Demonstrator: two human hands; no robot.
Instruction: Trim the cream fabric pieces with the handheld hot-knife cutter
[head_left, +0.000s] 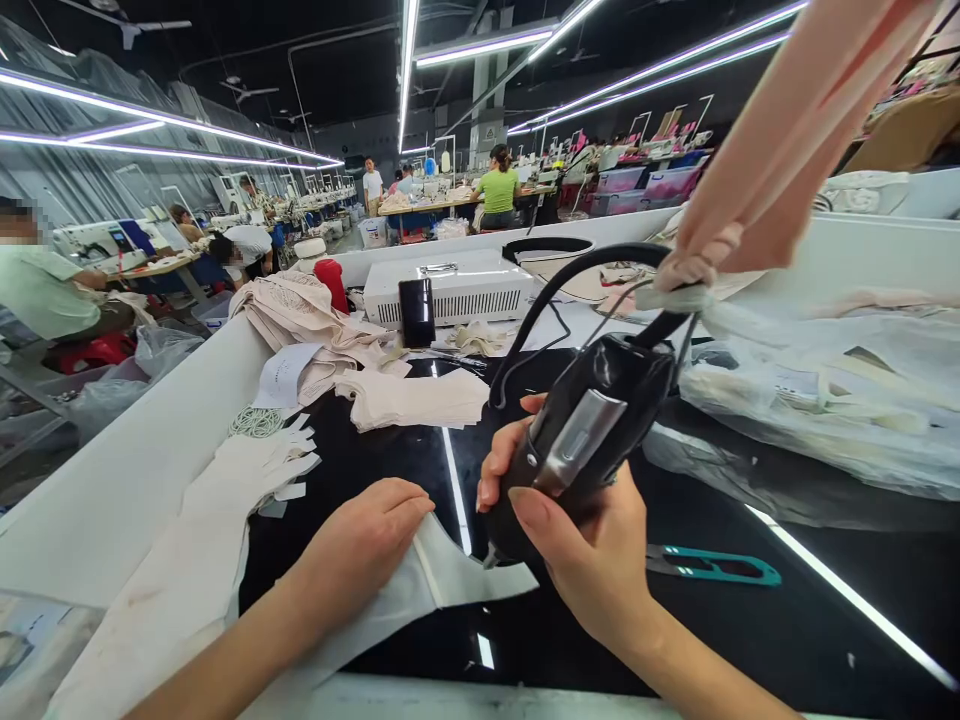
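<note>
My right hand (592, 560) is wrapped round a black handheld tool (577, 450) with a metal plate on its side. The tool's narrow tip points down at the right end of a white fabric piece (450, 580). A knotted pink cloth (780, 150) and a black cable rise from its top. My left hand (367, 540) is closed over the left part of that fabric, fingers together with the thumb at its edge. Teal thread snips (712, 566) lie on the black tabletop (420, 650), right of my right hand.
Cut pale fabric pieces (420, 398) lie beyond my hands, with a longer stack (187, 550) at the left. A phone (416, 312) leans against a white vented box (457, 285). Plastic-wrapped pieces (825, 390) fill the right. Several people sit at workstations in the background.
</note>
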